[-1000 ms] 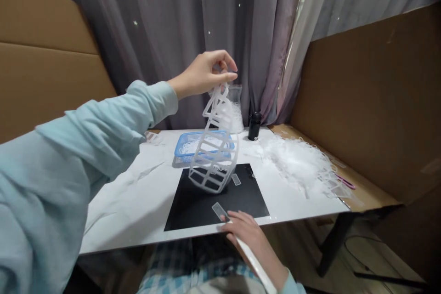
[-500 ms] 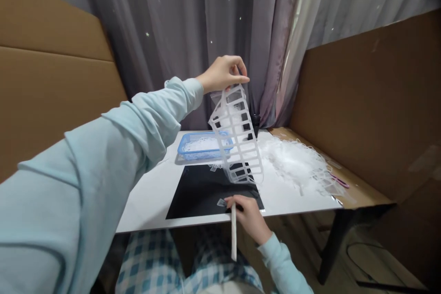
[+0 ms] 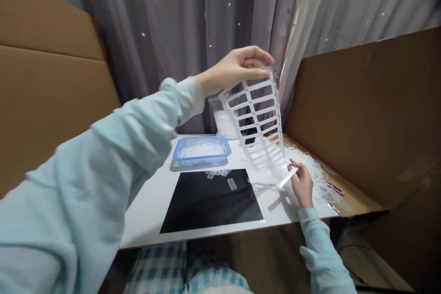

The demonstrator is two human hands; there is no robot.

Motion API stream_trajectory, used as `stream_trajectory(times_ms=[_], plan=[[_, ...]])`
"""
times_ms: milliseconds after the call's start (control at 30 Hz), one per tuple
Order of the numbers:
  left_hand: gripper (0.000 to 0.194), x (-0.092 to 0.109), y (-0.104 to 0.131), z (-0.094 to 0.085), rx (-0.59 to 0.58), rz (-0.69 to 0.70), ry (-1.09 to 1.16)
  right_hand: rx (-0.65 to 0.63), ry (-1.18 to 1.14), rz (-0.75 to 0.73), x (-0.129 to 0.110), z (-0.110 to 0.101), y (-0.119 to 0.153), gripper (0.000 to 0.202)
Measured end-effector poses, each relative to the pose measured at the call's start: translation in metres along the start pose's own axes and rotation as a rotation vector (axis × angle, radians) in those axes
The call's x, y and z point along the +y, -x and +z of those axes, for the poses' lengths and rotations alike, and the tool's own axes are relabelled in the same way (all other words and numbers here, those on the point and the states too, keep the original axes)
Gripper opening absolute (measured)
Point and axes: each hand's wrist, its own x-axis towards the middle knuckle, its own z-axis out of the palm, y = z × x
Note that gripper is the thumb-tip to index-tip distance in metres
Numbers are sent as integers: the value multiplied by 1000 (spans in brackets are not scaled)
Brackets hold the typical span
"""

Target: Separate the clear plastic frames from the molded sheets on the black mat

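Note:
My left hand is raised and pinches the top edge of a white lattice sheet, a thin frame with rows of rectangular openings. The sheet hangs curved above the right side of the table. Below its lower end, my right hand is closed on a flat white strip that points down to the left. On the black sheet lies one small clear rectangular piece. Several similar pieces overlap at the black sheet's far edge.
A blue basket with white thin pieces stands behind the black sheet. Behind it leans a clear bag of white contents. A heap of white scraps and a pink-handled tool lie right. Cardboard walls flank the table.
Both hands have moved right, the left carrying the lattice sheet toward the heap. My right hand has left the black sheet's near edge with the strip, which now points leftward instead of down.

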Motion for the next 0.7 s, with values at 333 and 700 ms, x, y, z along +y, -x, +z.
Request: stream_trajectory(times_ms=[333, 700], plan=[[11, -48, 297, 35, -458, -308, -268, -124, 38, 54, -57, -15, 91, 36], [23, -42, 379, 32, -4, -52, -789, -649, -42, 184, -112, 59, 110, 37]])
